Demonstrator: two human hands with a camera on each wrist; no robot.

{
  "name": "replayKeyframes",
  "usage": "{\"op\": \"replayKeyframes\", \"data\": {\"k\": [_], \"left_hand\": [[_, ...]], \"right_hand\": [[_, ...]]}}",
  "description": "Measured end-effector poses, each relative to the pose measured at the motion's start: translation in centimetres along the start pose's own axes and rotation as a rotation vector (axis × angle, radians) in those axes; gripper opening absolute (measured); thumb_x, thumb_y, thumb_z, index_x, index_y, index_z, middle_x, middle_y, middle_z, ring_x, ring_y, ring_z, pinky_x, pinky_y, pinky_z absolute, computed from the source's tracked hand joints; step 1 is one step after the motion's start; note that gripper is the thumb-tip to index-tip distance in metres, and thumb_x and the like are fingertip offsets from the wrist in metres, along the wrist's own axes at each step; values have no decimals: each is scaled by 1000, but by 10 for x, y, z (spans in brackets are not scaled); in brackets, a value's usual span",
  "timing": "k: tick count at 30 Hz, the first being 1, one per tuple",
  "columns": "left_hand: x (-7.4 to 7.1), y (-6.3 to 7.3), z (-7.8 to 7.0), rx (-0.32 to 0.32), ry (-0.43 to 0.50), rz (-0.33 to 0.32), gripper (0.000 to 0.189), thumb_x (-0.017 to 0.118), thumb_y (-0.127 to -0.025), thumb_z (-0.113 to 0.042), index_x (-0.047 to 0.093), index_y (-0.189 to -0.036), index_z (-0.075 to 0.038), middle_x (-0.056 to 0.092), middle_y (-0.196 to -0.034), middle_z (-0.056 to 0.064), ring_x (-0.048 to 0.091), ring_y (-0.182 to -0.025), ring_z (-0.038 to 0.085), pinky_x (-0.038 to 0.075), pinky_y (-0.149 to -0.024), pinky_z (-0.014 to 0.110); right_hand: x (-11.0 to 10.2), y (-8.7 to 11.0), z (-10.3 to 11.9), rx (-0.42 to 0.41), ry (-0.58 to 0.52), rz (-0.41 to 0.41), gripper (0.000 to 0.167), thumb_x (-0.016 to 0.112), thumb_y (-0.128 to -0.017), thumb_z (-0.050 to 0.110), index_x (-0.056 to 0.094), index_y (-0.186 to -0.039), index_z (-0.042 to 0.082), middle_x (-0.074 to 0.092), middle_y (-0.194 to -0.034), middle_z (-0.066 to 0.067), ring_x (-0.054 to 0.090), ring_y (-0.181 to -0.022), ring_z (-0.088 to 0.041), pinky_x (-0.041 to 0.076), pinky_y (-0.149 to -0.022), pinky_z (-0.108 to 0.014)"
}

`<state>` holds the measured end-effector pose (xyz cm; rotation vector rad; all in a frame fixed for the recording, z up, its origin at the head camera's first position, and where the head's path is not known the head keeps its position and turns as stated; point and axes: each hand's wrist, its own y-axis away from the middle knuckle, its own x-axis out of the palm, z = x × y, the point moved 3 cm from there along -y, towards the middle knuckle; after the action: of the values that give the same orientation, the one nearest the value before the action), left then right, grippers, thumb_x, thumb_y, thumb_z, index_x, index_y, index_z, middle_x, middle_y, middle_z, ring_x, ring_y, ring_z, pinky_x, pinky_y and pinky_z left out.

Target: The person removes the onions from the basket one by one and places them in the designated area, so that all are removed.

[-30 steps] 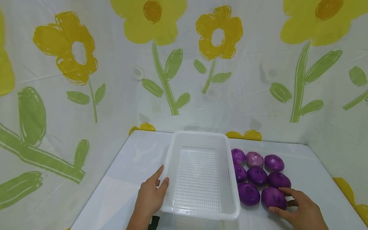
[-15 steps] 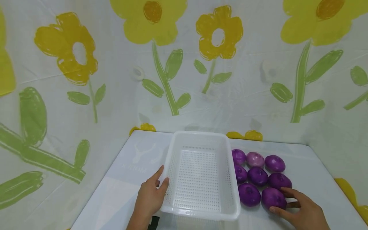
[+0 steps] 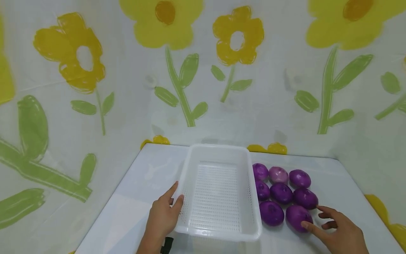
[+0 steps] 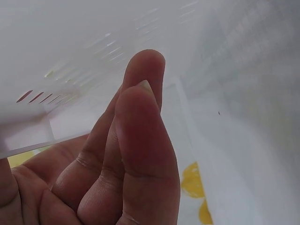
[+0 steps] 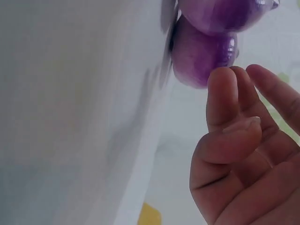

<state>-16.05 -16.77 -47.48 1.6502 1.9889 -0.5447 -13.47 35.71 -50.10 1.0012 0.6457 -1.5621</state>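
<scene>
A white perforated plastic basket [image 3: 190,225] stands on the table, with its inside in full view. My left hand [image 3: 163,215] rests at its left side, thumb near the rim and index finger straight. In the left wrist view, straight fingers [image 4: 145,136] lie close to the basket wall [image 4: 84,51]. My right hand [image 3: 340,231] is beside the front right red onion [image 3: 297,218]. Its thumb overlaps that onion in the head view, while the other fingers stand apart from it. In the right wrist view, loosely bent fingers [image 5: 222,98] hold nothing below two onions.
Several other red onions, among them a paler pink one [image 3: 278,174], lie in rows along the basket's right side. The white table [image 3: 336,183] meets a flower-printed cloth wall [image 3: 269,116] behind and at both sides.
My right hand's fingers have spread away from the front right onion and the hand has moved slightly right. The left hand stays at the basket. The head view has shifted slightly.
</scene>
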Motion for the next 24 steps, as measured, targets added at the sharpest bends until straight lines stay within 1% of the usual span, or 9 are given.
{"op": "replayKeyframes", "data": {"k": [3, 5, 8, 11, 12, 15, 19, 22, 24], "left_hand": [[-1, 3, 4, -9, -6, 4, 57, 67, -104, -36, 53, -158, -23, 77, -105, 10, 71, -77, 15, 57, -62, 36], [-1, 5, 6, -7, -22, 1, 57, 67, -104, -36, 53, -158, -23, 77, -106, 11, 72, -81, 16, 58, -64, 39], [-5, 5, 7, 10, -81, -24, 56, 65, -104, -38, 54, -157, -24, 76, -112, 13, 72, -88, 20, 58, -67, 42], [-8, 3, 6, 45, -157, -60, 54, 62, -104, -36, 55, -156, -26, 74, -118, 12, 72, -94, 22, 58, -71, 46], [-9, 2, 6, 55, -180, -68, 55, 62, -103, -35, 54, -157, -26, 74, -119, 11, 73, -96, 23, 58, -72, 46], [-12, -1, 7, 71, -216, -81, 66, 63, -100, -33, 45, -162, -23, 74, -122, 7, 73, -103, 22, 58, -76, 48], [-13, -1, 10, 86, -154, -73, 83, 70, -98, -36, 28, -168, -24, 72, -129, 5, 70, -113, 24, 57, -86, 53], [-16, -1, 11, 108, -92, -57, 85, 73, -98, -48, 29, -167, -26, 69, -135, 4, 67, -122, 29, 53, -94, 58], [-20, -3, 11, 121, -95, -54, 85, 71, -97, -57, 33, -166, -26, 67, -139, 5, 64, -126, 32, 51, -98, 61]], "right_hand": [[0, 1, 0, -1, 5, -19, 111, 75, -75, 83, 56, -145, -1, 71, -121, -20, 68, -99, -34, 57, -77, -54], [1, 2, 1, -9, 13, -39, 109, 75, -76, 82, 57, -144, -1, 71, -121, -21, 66, -102, -37, 56, -76, -54], [2, 4, 4, -33, 12, -97, 105, 76, -77, 80, 59, -142, -1, 70, -122, -22, 65, -103, -38, 55, -75, -52], [4, 6, 9, -79, 5, -194, 95, 81, -78, 74, 64, -137, 1, 71, -118, -20, 66, -98, -35, 54, -71, -46], [4, 6, 11, -86, 6, -207, 94, 81, -79, 73, 64, -136, 1, 71, -118, -19, 65, -97, -35, 54, -70, -44], [7, 7, 13, -136, 0, -256, 80, 83, -84, 63, 66, -134, 2, 70, -113, -16, 66, -93, -33, 51, -67, -39], [6, 9, 13, -190, -3, -299, 67, 84, -88, 52, 68, -132, 4, 70, -114, -14, 66, -93, -34, 49, -66, -35], [2, 10, 20, -215, 3, -298, 67, 84, -89, 51, 67, -135, 6, 67, -120, -15, 65, -97, -35, 49, -67, -36], [0, 8, 27, -231, 18, -264, 74, 81, -90, 56, 62, -141, 6, 65, -125, -16, 64, -98, -35, 50, -68, -38]]}}
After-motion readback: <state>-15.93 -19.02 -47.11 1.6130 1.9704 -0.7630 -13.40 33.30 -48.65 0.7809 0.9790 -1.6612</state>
